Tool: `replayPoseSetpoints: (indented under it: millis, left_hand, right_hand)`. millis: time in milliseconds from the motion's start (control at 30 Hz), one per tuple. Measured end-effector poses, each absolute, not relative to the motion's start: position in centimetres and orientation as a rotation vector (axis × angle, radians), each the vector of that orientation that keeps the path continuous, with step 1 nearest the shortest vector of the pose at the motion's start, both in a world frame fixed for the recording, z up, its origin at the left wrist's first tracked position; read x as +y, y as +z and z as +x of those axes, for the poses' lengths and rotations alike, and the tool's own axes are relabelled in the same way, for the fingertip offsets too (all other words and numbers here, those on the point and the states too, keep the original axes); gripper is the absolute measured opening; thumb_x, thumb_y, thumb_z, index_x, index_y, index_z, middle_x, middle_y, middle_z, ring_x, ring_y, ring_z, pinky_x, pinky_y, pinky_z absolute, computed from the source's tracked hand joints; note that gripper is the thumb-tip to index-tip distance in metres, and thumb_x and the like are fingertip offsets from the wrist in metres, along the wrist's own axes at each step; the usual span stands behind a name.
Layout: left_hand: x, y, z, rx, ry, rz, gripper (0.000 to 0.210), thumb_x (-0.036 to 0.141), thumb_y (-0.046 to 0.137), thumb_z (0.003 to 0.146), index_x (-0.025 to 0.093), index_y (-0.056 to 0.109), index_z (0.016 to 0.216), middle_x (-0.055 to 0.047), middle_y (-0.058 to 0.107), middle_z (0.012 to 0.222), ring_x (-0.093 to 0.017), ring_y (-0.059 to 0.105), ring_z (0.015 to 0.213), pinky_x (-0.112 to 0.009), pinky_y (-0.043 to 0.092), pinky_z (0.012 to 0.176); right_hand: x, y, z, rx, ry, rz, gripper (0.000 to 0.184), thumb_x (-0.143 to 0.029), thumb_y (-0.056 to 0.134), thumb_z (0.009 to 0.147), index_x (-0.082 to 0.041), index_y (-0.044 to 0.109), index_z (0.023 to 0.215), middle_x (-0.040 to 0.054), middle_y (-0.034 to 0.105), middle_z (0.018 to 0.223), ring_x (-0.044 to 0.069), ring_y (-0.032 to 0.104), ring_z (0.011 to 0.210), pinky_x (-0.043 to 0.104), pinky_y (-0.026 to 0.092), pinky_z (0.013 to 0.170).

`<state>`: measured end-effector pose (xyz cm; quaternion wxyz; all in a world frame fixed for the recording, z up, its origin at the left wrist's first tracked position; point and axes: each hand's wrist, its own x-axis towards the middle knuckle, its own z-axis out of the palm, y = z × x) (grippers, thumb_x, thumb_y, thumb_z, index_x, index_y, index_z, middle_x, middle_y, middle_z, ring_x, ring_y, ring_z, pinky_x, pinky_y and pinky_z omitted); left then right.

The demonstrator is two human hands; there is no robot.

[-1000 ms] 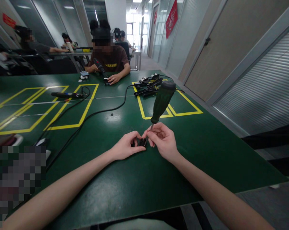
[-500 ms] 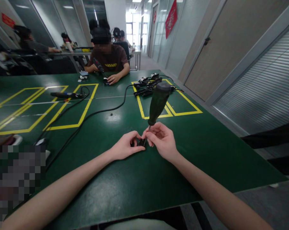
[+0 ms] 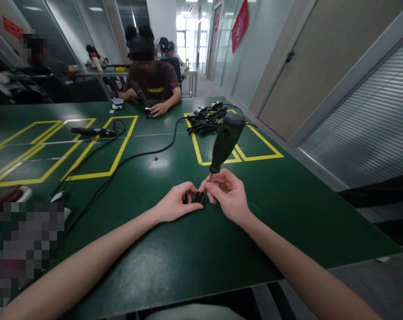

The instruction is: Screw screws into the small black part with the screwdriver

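The left hand [image 3: 176,202] had thumb and fingers pinched around a small black part [image 3: 199,197], which sat at its fingertips, low over the green table [image 3: 288,218]. The right hand [image 3: 230,193], just beside it, gripped the shaft of a screwdriver [image 3: 227,142] between thumb and fingers; the thick handle rose above that hand, leaning right, and the shaft ran down to the part. Whether the tip touched it could not be told.

Right of the right hand, a broad stretch of tabletop ran to the table's slanting right edge. Nearer the body, more tabletop lay between both hands and the near edge [image 3: 201,296]. Beyond the right hand, the handle had yellow tape outlines [image 3: 197,146] and a heap of black devices [image 3: 206,120] behind it, well apart. Left of the left hand, a black cable [image 3: 144,154] curved across, limiting room there; farther off lay a slim black tool [image 3: 94,132].
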<state>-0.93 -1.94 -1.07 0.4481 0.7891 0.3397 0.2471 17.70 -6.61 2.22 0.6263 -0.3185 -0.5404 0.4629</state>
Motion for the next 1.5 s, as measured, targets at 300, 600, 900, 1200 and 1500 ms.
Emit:
replayPoseSetpoints:
  millis: [300, 600, 900, 1200, 1500]
  left_hand:
    - [-1.95, -1.17, -0.87, 0.833, 0.605, 1.966, 0.037, 0.048, 0.079, 0.084, 0.019, 0.059, 0.093, 0.004, 0.057, 0.076, -0.013, 0.052, 0.065, -0.026, 0.044, 0.064]
    - [-1.88, -1.32, -0.97, 0.833, 0.607, 1.959, 0.033, 0.042, 0.081, 0.083, 0.018, 0.060, 0.094, 0.004, 0.058, 0.078, -0.013, 0.054, 0.067, -0.026, 0.043, 0.064]
    - [-1.83, -1.32, -0.92, 0.832, 0.624, 1.956, 0.035, 0.044, 0.081, 0.082, 0.019, 0.058, 0.091, 0.004, 0.058, 0.076, -0.013, 0.053, 0.066, -0.026, 0.043, 0.064]
    - [-1.89, -1.27, -0.90, 0.824, 0.616, 1.955, 0.033, 0.041, 0.081, 0.083, 0.019, 0.060, 0.095, 0.004, 0.059, 0.077, -0.012, 0.055, 0.066, -0.026, 0.044, 0.064]
    - [-1.99, -1.10, -0.77, 0.839, 0.623, 1.948, 0.035, 0.046, 0.080, 0.082, 0.020, 0.058, 0.090, 0.004, 0.059, 0.075, -0.014, 0.054, 0.065, -0.027, 0.044, 0.064]
  right_hand:
    - [-6.45, 2.15, 17.79, -1.268, 1.077, -0.713, 0.035, -0.052, 0.077, 0.089, -0.019, 0.070, 0.099, 0.0020, 0.076, 0.077, 0.006, 0.053, 0.043, 0.021, 0.047, 0.042]
    - [-6.53, 2.22, 17.83, -1.278, 1.074, -0.708, 0.029, -0.047, 0.077, 0.091, -0.019, 0.069, 0.092, 0.0020, 0.076, 0.075, 0.007, 0.054, 0.044, 0.022, 0.048, 0.043]
    - [-6.53, 2.33, 17.74, -1.255, 1.083, -0.689, 0.030, -0.046, 0.079, 0.090, -0.021, 0.063, 0.093, -0.0005, 0.076, 0.074, 0.005, 0.052, 0.043, 0.019, 0.046, 0.043]
    - [-6.53, 2.43, 18.01, -1.267, 1.088, -0.702, 0.030, -0.048, 0.077, 0.091, -0.019, 0.071, 0.093, 0.0020, 0.075, 0.077, 0.006, 0.054, 0.045, 0.022, 0.048, 0.044]
    - [-6.54, 2.29, 17.85, -1.239, 1.098, -0.703, 0.032, -0.048, 0.081, 0.087, -0.021, 0.063, 0.089, -0.0017, 0.074, 0.072, 0.005, 0.052, 0.042, 0.020, 0.046, 0.043]
